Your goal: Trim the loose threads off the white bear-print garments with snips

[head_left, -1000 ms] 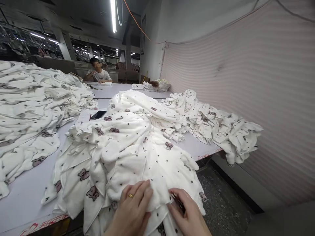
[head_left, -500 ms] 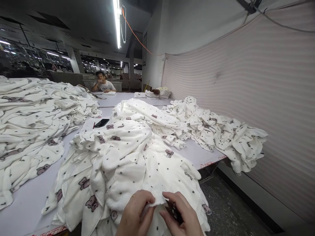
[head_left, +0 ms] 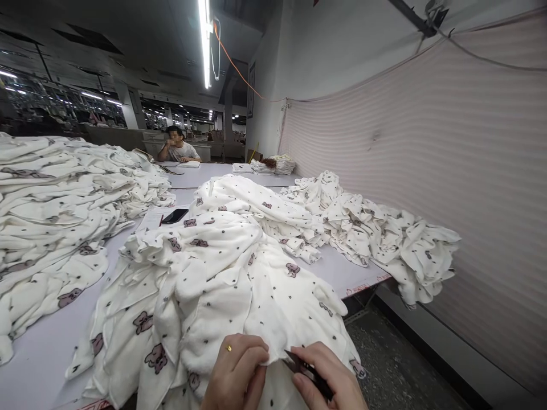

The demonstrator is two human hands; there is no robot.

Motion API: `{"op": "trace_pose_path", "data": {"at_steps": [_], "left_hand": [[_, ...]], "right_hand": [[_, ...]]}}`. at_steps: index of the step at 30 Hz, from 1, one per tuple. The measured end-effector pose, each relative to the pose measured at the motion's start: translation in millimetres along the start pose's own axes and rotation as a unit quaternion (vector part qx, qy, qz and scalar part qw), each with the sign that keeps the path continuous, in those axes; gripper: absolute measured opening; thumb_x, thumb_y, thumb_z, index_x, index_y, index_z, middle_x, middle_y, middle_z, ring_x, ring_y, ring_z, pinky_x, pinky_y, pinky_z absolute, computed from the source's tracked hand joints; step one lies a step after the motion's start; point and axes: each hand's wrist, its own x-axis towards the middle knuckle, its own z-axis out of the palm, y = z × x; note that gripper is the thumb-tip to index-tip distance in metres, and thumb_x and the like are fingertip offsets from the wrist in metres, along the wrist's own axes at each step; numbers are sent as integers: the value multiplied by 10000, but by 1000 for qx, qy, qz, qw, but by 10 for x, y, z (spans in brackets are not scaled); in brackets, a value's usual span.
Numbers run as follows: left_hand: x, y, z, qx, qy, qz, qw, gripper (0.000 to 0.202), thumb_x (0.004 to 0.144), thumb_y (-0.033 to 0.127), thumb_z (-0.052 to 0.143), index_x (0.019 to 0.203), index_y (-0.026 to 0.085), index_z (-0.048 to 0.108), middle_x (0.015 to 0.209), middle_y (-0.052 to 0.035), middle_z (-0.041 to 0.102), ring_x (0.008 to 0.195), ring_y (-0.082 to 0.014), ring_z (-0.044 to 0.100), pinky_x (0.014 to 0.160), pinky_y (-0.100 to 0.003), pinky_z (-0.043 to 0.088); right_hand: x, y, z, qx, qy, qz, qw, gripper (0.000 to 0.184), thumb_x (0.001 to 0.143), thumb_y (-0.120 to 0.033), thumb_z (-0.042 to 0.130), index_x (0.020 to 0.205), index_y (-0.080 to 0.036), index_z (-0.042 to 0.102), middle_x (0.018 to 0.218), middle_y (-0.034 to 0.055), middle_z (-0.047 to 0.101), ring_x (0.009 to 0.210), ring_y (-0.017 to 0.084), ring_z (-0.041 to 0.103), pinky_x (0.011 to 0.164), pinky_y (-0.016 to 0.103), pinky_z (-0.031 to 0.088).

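A white plush garment (head_left: 213,307) with small dark dots and mauve bear prints is heaped over the table's near edge. My left hand (head_left: 239,370), a gold ring on one finger, pinches the edge of its cloth. Close beside it, my right hand (head_left: 329,376) is closed around small dark thread snips (head_left: 314,378). Their pointed blades angle toward the pinched cloth edge and are slightly apart. Part of the snips is hidden by my fingers.
A large pile of matching cloth (head_left: 55,210) covers the table's left side. Another heap (head_left: 367,228) overhangs the right edge. A black phone (head_left: 174,216) lies on papers. Folded stacks (head_left: 282,165) stand at the back. A person (head_left: 182,149) sits across the table (head_left: 205,174).
My right hand has moved slightly right, and the snips now show their blades pointing at the cloth. My left hand still pinches the edge, its knuckles turned a little. The view has shifted slightly.
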Motion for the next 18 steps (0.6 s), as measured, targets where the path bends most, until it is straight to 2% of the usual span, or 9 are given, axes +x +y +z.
{"op": "trace_pose_path", "data": {"at_steps": [4,8,11,14,18], "left_hand": [[17,13,-22,23,-1,20,1000,258,805,-32,465,931,186,523,883,-64,634,794,-178,572,712,-312,478],[30,13,-46,28,6,20,999,249,801,-30,473,918,182,529,872,-59,639,796,-176,577,723,-316,469],[34,11,-57,26,9,15,1000,242,800,-25,482,907,186,532,865,-56,634,812,-181,577,737,-323,465],[33,19,-50,14,12,8,1000,243,790,-23,497,894,192,539,911,-63,638,856,-190,575,769,-333,458],[44,41,-9,-45,49,-63,996,219,810,16,473,849,216,553,1063,-61,650,1014,-222,558,894,-382,413]], "right_hand": [[97,-109,-63,-59,-86,-26,994,225,893,-330,531,1031,-257,694,846,52,693,737,172,666,608,202,518],[137,-124,-73,-71,-101,-25,992,212,882,-328,552,1018,-264,702,845,40,703,732,170,674,595,196,517],[118,-78,-63,-53,-67,-13,996,214,888,-340,536,997,-275,708,846,37,703,730,169,673,573,191,508],[63,-29,-17,-16,-14,-7,1000,205,856,-369,570,990,-299,708,844,30,700,748,179,670,627,208,523],[9,7,110,5,36,-4,999,220,824,-401,605,1007,-304,678,845,23,676,732,177,663,652,213,526]]}}
